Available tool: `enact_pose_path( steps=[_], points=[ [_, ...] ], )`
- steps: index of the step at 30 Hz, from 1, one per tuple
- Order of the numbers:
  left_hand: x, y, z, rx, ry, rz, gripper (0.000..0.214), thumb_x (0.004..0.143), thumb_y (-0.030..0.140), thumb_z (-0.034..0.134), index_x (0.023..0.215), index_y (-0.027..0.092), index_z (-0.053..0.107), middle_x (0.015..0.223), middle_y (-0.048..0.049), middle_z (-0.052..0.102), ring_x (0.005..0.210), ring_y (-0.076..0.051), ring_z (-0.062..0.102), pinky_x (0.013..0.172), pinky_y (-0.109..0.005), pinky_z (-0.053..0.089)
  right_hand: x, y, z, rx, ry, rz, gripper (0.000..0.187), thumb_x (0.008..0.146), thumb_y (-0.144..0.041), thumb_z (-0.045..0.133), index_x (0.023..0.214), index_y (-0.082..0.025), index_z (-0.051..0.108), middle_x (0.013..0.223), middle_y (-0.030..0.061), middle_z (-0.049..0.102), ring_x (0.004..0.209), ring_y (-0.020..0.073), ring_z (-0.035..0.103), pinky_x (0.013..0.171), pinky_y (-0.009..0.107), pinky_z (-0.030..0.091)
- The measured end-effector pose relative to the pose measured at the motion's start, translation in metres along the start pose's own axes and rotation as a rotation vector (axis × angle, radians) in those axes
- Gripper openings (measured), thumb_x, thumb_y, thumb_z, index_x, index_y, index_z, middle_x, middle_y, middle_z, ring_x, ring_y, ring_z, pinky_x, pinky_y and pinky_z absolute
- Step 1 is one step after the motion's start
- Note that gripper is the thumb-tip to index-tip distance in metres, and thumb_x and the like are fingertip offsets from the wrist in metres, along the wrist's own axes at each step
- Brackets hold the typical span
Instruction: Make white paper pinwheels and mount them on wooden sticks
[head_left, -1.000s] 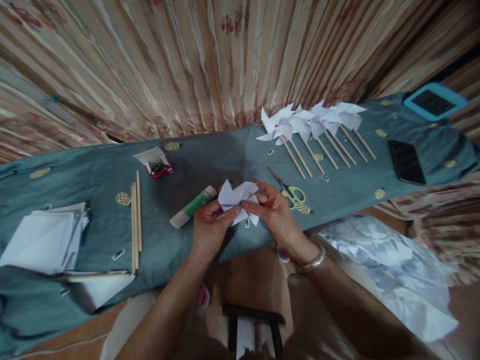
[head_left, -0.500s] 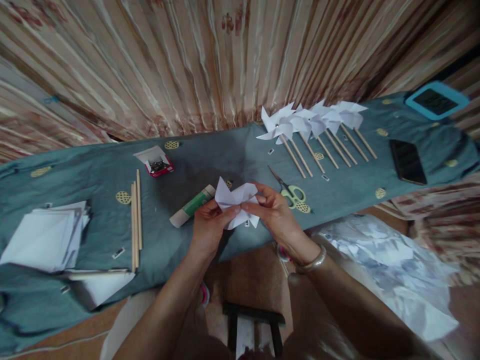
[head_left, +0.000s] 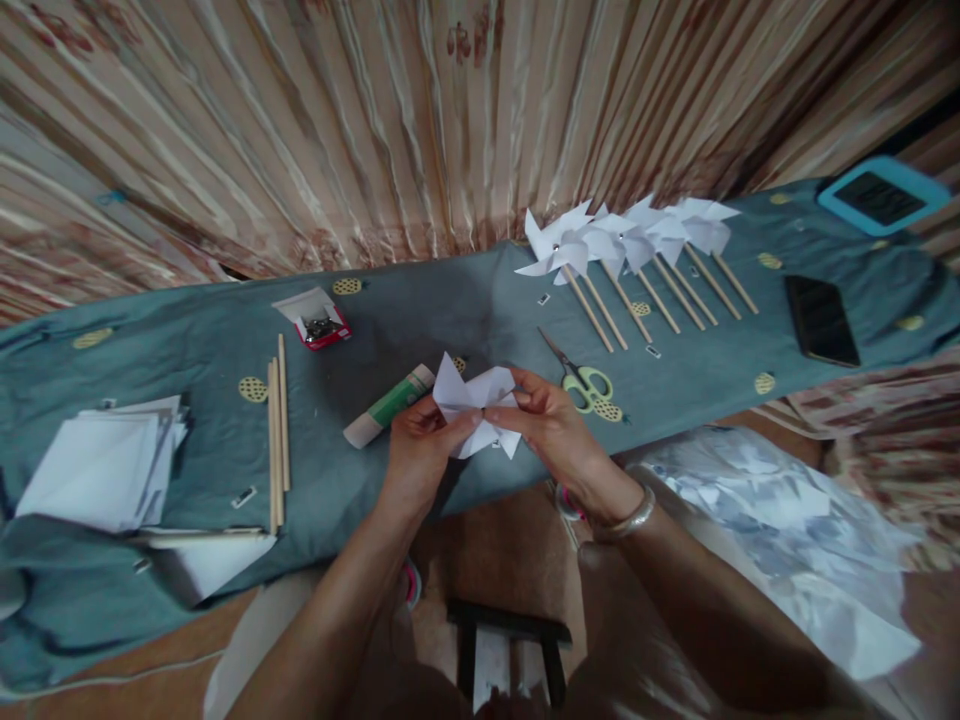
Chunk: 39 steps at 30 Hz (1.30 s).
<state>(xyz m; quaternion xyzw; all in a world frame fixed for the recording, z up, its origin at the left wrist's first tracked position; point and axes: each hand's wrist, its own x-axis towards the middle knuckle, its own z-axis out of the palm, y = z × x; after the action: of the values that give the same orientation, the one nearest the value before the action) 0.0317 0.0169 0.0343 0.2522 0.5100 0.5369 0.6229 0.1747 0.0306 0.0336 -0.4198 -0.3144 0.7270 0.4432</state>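
A white paper pinwheel head (head_left: 480,392) is held between both hands above the front of the table, its blades folded in toward the middle. My left hand (head_left: 421,440) grips its left side, thumb pressed near the centre. From the right, my right hand (head_left: 551,420) pinches it, thumb also at the centre. The fingers behind the paper are partly hidden. Just left of my left hand lies a green and white glue tube (head_left: 390,405). Scissors with light green handles (head_left: 587,385) rest beyond my right hand.
Finished pinwheels on sticks (head_left: 645,240) lie at the back right, near a phone (head_left: 821,320) and a blue-framed device (head_left: 883,196). Leftward are a red box of pins (head_left: 324,325), loose sticks (head_left: 277,440) and stacked paper (head_left: 90,470). A plastic bag (head_left: 780,520) sits at lower right.
The view has shifted slightly, so things on the table appear a little further right. Both hands keep the same hold on the pinwheel head.
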Motion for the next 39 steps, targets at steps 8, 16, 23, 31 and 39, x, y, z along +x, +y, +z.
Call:
enact_pose_path(
  steps=[8, 16, 23, 31, 39],
  points=[
    [0.0005, 0.0002, -0.0006, -0.016, 0.029, -0.015, 0.024, 0.047, 0.019, 0.085, 0.069, 0.018, 0.075, 0.07, -0.0008, 0.076, 0.06, -0.015, 0.064, 0.061, -0.027, 0.052, -0.0045, -0.0041, 0.0031, -0.02, 0.008, 0.003, 0.047, 0.059, -0.023, 0.088, 0.1, -0.02, 0.065, 0.071, -0.0053, 0.073, 0.059, 0.0109, 0.065, 0.058, 0.022, 0.051],
    [-0.0015, -0.0014, 0.0001, -0.03, 0.019, -0.042, 0.025, 0.048, 0.021, 0.086, 0.07, 0.018, 0.075, 0.07, -0.0007, 0.075, 0.06, -0.014, 0.063, 0.061, -0.026, 0.051, -0.0042, 0.0003, 0.0, -0.075, -0.008, 0.01, 0.048, 0.06, -0.03, 0.089, 0.1, -0.021, 0.065, 0.076, -0.0034, 0.073, 0.064, 0.0136, 0.066, 0.06, 0.025, 0.052],
    [-0.0019, -0.0013, -0.0016, 0.029, 0.04, -0.035, 0.026, 0.05, 0.024, 0.085, 0.071, 0.016, 0.072, 0.067, 0.0004, 0.071, 0.059, -0.012, 0.058, 0.061, -0.024, 0.045, -0.0034, 0.001, -0.0013, -0.048, -0.028, 0.012, 0.053, 0.058, -0.023, 0.087, 0.105, -0.022, 0.061, 0.075, -0.0063, 0.073, 0.063, 0.0106, 0.065, 0.062, 0.023, 0.053],
    [-0.0031, -0.0009, 0.0004, 0.051, 0.015, -0.014, 0.027, 0.05, 0.026, 0.086, 0.072, 0.017, 0.072, 0.071, -0.0017, 0.072, 0.061, -0.014, 0.059, 0.063, -0.026, 0.047, -0.003, 0.0003, -0.0003, -0.005, 0.061, 0.021, 0.059, 0.056, -0.023, 0.088, 0.108, -0.023, 0.06, 0.076, -0.0053, 0.076, 0.061, 0.0121, 0.066, 0.06, 0.025, 0.053],
    [-0.0028, -0.0042, 0.0013, 0.036, -0.008, -0.015, 0.031, 0.051, 0.025, 0.086, 0.079, 0.016, 0.075, 0.072, -0.0014, 0.073, 0.062, -0.014, 0.061, 0.065, -0.027, 0.048, -0.0049, -0.0009, -0.0035, -0.031, 0.061, -0.007, 0.061, 0.057, -0.023, 0.088, 0.11, -0.024, 0.059, 0.075, -0.0066, 0.075, 0.061, 0.0118, 0.066, 0.06, 0.025, 0.054]
  ],
)
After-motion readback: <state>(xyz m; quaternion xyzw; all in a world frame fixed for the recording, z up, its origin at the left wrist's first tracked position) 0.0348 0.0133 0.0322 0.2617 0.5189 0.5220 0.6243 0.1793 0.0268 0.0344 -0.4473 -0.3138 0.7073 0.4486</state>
